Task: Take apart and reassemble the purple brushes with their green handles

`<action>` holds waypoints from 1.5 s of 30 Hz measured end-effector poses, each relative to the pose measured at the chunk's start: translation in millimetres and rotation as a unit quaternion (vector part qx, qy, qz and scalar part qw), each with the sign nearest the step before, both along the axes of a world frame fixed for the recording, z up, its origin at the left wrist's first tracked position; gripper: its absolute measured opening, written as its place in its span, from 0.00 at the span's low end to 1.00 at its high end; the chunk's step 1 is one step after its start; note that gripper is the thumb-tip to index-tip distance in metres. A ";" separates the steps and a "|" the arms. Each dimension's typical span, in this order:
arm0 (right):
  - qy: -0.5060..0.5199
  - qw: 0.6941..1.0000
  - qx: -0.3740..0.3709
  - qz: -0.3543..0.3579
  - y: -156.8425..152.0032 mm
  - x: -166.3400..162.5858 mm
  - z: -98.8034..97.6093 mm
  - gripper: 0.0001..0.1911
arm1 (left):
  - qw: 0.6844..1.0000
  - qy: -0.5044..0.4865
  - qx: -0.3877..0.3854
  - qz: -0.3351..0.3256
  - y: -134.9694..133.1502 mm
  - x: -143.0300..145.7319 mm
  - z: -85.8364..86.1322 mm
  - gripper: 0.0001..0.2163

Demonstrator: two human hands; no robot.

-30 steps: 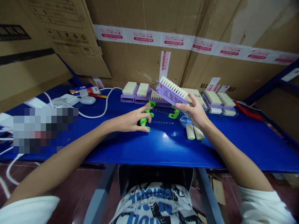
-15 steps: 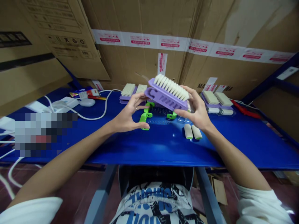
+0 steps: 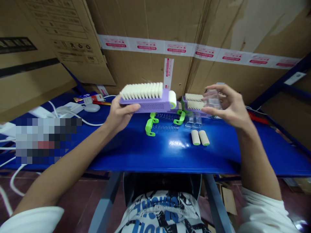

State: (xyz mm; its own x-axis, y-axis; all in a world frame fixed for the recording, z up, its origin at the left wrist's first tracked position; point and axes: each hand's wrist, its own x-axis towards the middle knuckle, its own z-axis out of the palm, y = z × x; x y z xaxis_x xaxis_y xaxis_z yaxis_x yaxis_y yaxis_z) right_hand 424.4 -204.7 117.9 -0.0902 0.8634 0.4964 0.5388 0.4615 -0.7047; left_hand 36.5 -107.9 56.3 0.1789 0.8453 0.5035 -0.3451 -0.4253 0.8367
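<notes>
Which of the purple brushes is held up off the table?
The purple brush in the left hand, its cream roller exposed at one end; the other brushes in view rest farther back on the blue table.

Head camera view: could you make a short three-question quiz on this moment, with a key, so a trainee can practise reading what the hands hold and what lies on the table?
1. Which hand holds the purple brush?
2. True or false: the right hand holds a green bracket.
3. How many loose cream rollers lie on the blue table?

Key
1. The left hand.
2. False; it holds a clear plastic piece.
3. Two, lying side by side.
</notes>
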 end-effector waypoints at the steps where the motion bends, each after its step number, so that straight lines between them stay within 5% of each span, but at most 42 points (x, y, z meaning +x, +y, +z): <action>1: -0.047 0.998 -0.012 -0.037 3.0 18.9 1.6 0.41 | 1.000 -0.011 -0.003 0.006 4.9 -2.6 0.1 0.33; 5: -0.266 0.950 -0.130 -0.097 23.5 72.7 -15.1 0.38 | 0.999 -0.009 -0.031 0.023 15.0 -7.5 -3.5 0.30; 11: -0.331 0.927 -0.170 -0.045 42.9 81.6 -54.9 0.39 | 0.998 0.025 -0.053 0.010 11.5 -3.6 -11.7 0.29; 24: -0.310 0.940 -0.131 -0.060 33.6 54.0 -41.2 0.45 | 0.998 0.014 -0.059 -0.006 6.4 1.7 -12.5 0.31; 28: -0.226 0.972 -0.032 -0.055 21.3 27.0 -23.5 0.37 | 0.996 0.018 -0.068 -0.053 0.7 7.5 -15.1 0.29; 31: -0.125 0.989 0.048 0.061 10.3 -21.8 -24.4 0.36 | 0.992 0.019 -0.089 -0.089 -7.5 13.8 -17.3 0.30; 35: -0.139 0.961 0.189 0.148 -0.2 -71.7 -37.3 0.37 | 0.977 0.043 -0.118 -0.171 -21.0 23.6 -19.1 0.27; 39: -0.151 0.925 0.317 0.146 -16.2 -78.4 -32.5 0.33 | 0.934 0.168 -0.106 -0.295 -31.0 29.0 -19.2 0.38; 41: -0.159 0.924 0.321 0.133 -25.7 -74.4 -23.4 0.29 | 0.938 0.236 -0.034 -0.251 -34.9 28.8 -18.6 0.39; 43: -0.158 0.937 0.290 0.113 -33.2 -70.1 -14.4 0.25 | 0.961 0.244 0.093 -0.088 -39.2 27.2 -16.7 0.31; 45: -0.147 0.952 0.253 0.086 -37.2 -66.4 -7.9 0.21 | 0.951 0.185 0.231 0.092 -44.4 25.5 -13.2 0.19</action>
